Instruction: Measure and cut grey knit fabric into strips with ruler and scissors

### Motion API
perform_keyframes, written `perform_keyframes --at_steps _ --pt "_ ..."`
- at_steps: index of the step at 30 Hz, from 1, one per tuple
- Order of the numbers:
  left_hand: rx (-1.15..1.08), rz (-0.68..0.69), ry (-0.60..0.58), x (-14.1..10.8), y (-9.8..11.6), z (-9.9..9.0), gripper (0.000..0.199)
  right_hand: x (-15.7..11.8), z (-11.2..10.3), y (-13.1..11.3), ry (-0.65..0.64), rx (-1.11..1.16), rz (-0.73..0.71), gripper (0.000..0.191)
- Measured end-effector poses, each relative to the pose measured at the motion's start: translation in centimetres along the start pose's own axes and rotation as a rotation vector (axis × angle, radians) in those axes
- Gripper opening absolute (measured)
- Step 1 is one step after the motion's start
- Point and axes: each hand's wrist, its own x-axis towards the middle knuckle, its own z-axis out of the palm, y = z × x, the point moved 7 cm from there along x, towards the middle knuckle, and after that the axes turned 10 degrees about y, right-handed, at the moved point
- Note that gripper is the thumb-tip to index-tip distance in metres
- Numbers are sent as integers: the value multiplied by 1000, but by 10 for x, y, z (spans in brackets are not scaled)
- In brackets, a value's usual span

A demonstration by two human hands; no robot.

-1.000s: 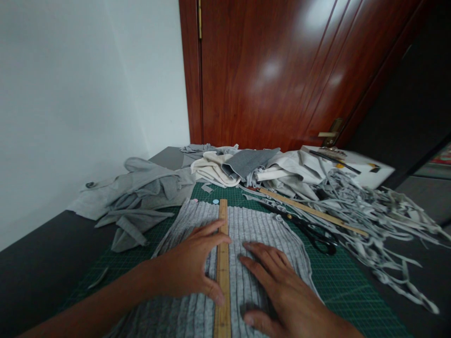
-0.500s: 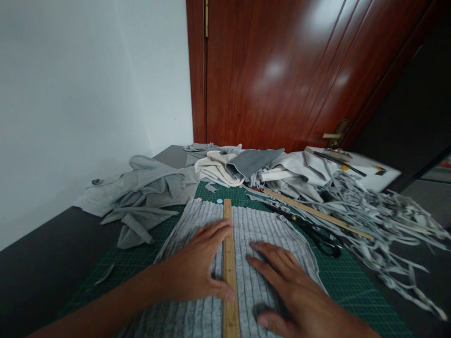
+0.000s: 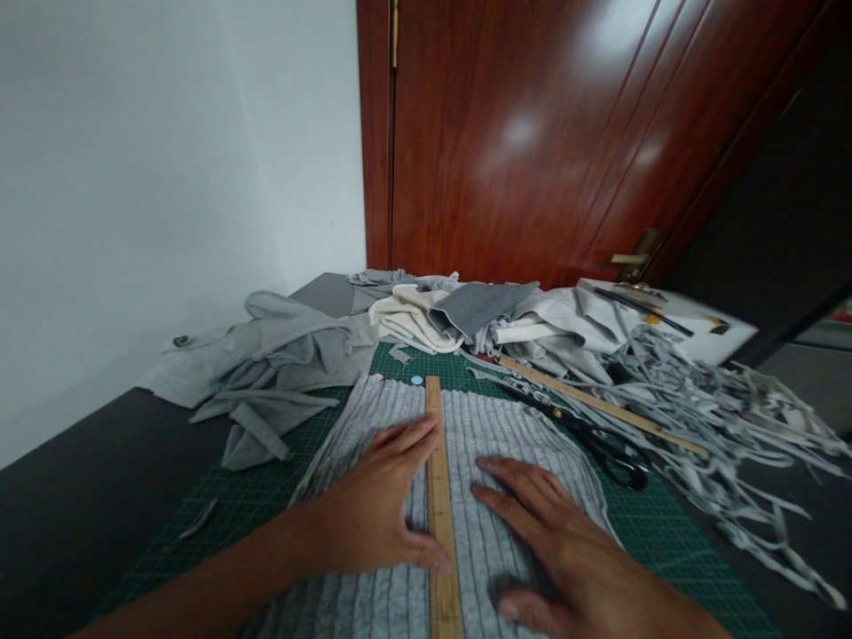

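A piece of grey fabric (image 3: 496,426) with dark lines running lengthwise lies flat on the green cutting mat (image 3: 656,524). Along its middle rests a wooden ruler (image 3: 439,497). My left hand (image 3: 373,510) spreads over the fabric left of the ruler, with its fingertips and thumb tip on the ruler. To the right of it my right hand (image 3: 552,541) lies on the fabric, fingers apart, holding nothing; a dark patch beside its thumb is unclear. Small blue (image 3: 416,380) and pink discs (image 3: 378,377) sit at the fabric's far edge.
Black scissors (image 3: 609,448) and a second wooden ruler (image 3: 599,404) lie at the right, beside a tangle of grey fabric strips (image 3: 725,426). Grey cloth (image 3: 280,346) is heaped at the left and white cloth (image 3: 565,315) at the back. A red-brown door (image 3: 506,160) stands behind.
The ruler appears slightly farther right, its near end most. My left thumb and both hands have shifted slightly right; the view itself has moved a little too.
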Motion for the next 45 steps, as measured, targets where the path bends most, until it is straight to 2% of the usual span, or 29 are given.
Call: perform_keyframes --at_steps 9,12,14,15,17,18,22,24,25,27,30,33,36,39,42,45 --pt "9 25 -16 2 5 -1 125 -2 1 3 -20 -2 8 82" --pt "21 32 -23 2 5 -1 124 -1 -5 -2 -57 1 5 86" --pt "41 35 -42 2 5 -1 124 10 -15 -9 -66 -8 -16 80" --pt "51 35 -55 2 5 -1 125 21 -22 -12 -49 -17 -32 69" --pt "66 29 -80 2 5 -1 128 54 -36 -17 -12 -47 -67 30" --pt "73 25 -89 2 5 -1 130 75 -41 -17 10 -69 -79 23" --pt "71 22 -79 1 5 -1 130 170 -45 -6 55 -170 -95 26" --pt "53 21 -72 0 5 0 130 209 -36 4 27 -198 -80 14" --pt "42 21 -70 0 5 0 131 224 -31 9 4 -210 -70 13" --pt "27 25 -64 0 5 -1 134 245 -22 18 -30 -228 -46 24" --pt "17 28 -67 0 6 -2 134 261 -14 27 -47 -228 1 32" --pt "21 25 -80 -1 5 -1 137 262 -17 28 -3 -197 44 31" --pt "26 48 -71 -3 4 3 139 245 -33 16 132 -135 62 18" --pt "30 90 -25 -5 5 5 140 205 -50 -2 230 -26 32 6" --pt "37 105 -6 -6 6 6 141 158 -53 -11 200 114 4 6" --pt "66 95 -29 -5 6 8 142 122 -47 0 142 402 132 6"
